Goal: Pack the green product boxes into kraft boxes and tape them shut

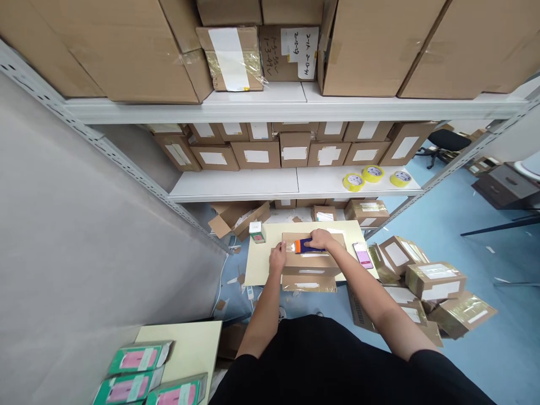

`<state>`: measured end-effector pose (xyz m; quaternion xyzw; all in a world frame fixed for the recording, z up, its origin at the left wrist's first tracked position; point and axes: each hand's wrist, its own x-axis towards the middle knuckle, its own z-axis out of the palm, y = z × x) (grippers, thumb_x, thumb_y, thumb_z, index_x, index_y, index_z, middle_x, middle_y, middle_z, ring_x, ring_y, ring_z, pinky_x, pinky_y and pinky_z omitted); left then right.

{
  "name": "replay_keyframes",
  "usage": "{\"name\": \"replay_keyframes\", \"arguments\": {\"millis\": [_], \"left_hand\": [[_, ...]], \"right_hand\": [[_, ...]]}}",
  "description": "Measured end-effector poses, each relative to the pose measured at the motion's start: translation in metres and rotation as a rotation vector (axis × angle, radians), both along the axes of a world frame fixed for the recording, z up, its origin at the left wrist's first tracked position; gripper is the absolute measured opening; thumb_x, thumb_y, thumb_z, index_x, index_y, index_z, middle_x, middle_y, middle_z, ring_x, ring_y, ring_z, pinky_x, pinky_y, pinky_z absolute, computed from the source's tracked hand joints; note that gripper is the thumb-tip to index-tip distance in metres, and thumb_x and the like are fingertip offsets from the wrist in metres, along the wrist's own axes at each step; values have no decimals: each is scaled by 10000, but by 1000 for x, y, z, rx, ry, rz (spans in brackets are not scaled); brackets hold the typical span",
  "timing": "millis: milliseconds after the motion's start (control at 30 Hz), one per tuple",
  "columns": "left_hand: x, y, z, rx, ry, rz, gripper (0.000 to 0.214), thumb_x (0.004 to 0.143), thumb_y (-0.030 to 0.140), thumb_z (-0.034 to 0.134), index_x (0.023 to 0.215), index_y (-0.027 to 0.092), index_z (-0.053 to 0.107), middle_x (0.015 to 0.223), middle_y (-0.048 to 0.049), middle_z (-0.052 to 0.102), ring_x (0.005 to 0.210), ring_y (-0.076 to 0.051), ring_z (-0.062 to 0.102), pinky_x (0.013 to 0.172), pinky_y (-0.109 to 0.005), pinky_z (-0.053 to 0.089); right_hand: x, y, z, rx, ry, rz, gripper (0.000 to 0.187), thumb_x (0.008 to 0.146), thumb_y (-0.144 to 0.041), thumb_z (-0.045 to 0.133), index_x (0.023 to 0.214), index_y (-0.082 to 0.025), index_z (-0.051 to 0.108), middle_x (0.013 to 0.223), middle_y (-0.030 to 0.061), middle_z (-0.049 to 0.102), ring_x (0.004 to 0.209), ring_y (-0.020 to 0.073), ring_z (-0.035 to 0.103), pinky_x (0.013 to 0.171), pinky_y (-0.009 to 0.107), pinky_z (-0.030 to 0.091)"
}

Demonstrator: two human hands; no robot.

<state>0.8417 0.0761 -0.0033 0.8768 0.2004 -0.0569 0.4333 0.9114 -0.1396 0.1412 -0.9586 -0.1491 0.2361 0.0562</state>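
Note:
A small cardboard box lies on a pale yellow low table below me. My right hand is closed round an orange and blue tape dispenser that rests on the box's top. My left hand presses on the box's left end, fingers curled against it. A second taped box sits just in front of the first.
A phone lies at the table's right edge and a small white-green carton at its back left. Several taped boxes pile on the blue floor to the right. Tape rolls sit on the grey shelf. Green-pink packets lie near left.

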Motion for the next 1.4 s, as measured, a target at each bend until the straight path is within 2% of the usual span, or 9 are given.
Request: {"name": "replay_keyframes", "arguments": {"millis": [200, 333, 533, 700, 867, 1000, 1133, 1300, 1400], "left_hand": [[2, 3, 2, -10, 56, -19, 649, 1027, 675, 346, 1343, 227, 695, 1325, -178, 720, 1244, -337, 655, 1000, -396, 481], [4, 4, 5, -8, 90, 15, 622, 1008, 675, 417, 1358, 236, 686, 1326, -170, 723, 1246, -341, 651, 1007, -397, 481], [7, 3, 12, 27, 109, -14, 549, 1018, 635, 424, 1275, 255, 726, 1279, -164, 739, 1211, -334, 666, 1003, -396, 482], [11, 5, 14, 85, 119, -32, 533, 1026, 609, 404, 1255, 263, 738, 1266, -158, 748, 1203, -352, 670, 997, -409, 486], [15, 6, 15, 118, 122, -67, 570, 1030, 607, 371, 1315, 252, 714, 1308, -159, 734, 1212, -373, 661, 986, -435, 490], [17, 6, 16, 160, 144, -80, 599, 1036, 618, 322, 1330, 268, 708, 1274, -150, 750, 1173, -368, 676, 948, -433, 505], [18, 6, 17, 199, 144, -75, 619, 1027, 639, 325, 1300, 258, 730, 1257, -156, 756, 1148, -372, 682, 927, -431, 512], [21, 7, 20, 208, 163, -86, 618, 1020, 642, 341, 1308, 263, 736, 1262, -146, 758, 1169, -376, 676, 944, -428, 515], [23, 8, 22, 221, 176, -86, 608, 1019, 635, 355, 1298, 263, 747, 1254, -134, 763, 1184, -370, 675, 964, -421, 517]], "right_hand": [[2, 4, 7, 8, 53, -22, 542, 828, -644, 713, 1033, -156, 828, 1086, 193, 798, 967, 324, 755, 741, 327, 525], [2, -17, 10, -17, 25, -16, 515, 823, -642, 729, 988, -164, 827, 1054, 179, 803, 958, 316, 754, 719, 311, 504], [-2, -108, 13, -71, -39, -79, 525, 819, -682, 730, 927, -178, 826, 1019, 191, 797, 956, 325, 744, 725, 322, 485], [-15, -188, 25, -114, -54, -191, 496, 800, -674, 764, 891, -191, 827, 981, 190, 794, 931, 328, 738, 739, 333, 474], [-25, -249, 35, -154, -28, -243, 419, 813, -612, 778, 897, -205, 831, 946, 155, 803, 872, 296, 737, 721, 316, 463], [-31, -284, 34, -204, -6, -290, 407, 816, -576, 775, 940, -193, 835, 949, 160, 806, 859, 295, 737, 691, 313, 463], [-39, -284, 17, -211, 14, -308, 473, 820, -598, 756, 979, -160, 836, 988, 195, 803, 900, 312, 754, 739, 323, 503], [-40, -239, -16, -218, 16, -353, 536, 836, -550, 776, 1140, -109, 791, 1106, 241, 775, 1032, 356, 742, 827, 359, 559], [-45, -210, -37, -74, 35, -371, 485, 887, -458, 802, 1212, -104, 740, 1190, 229, 733, 1066, 319, 716, 906, 375, 578]]}}
